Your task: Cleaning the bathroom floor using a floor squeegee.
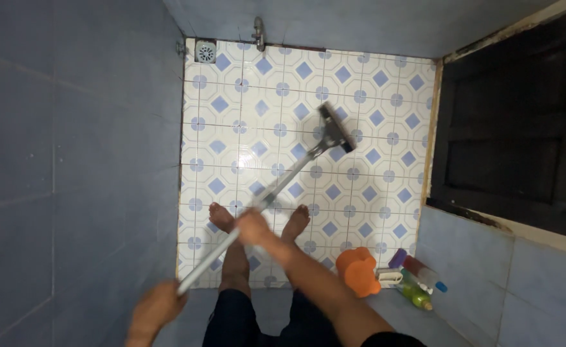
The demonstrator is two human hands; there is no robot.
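I look straight down at a white floor [373, 186] tiled with blue diamonds. A long metal-handled floor wiper [283, 181] slants across it, its dark head [336, 126] resting on the tiles ahead of my bare feet [222, 216]. My right hand [253, 226] grips the handle at mid-length. My left hand [158, 307] closes on the handle's near end at the lower left. My dark-trousered legs show below.
Blue tiled walls [71, 160] close in left and far. A round floor drain [205, 51] and a tap [258, 32] sit at the far wall. A dark door [514, 122] stands right. An orange jug [357, 270] and several bottles [418, 283] cluster lower right.
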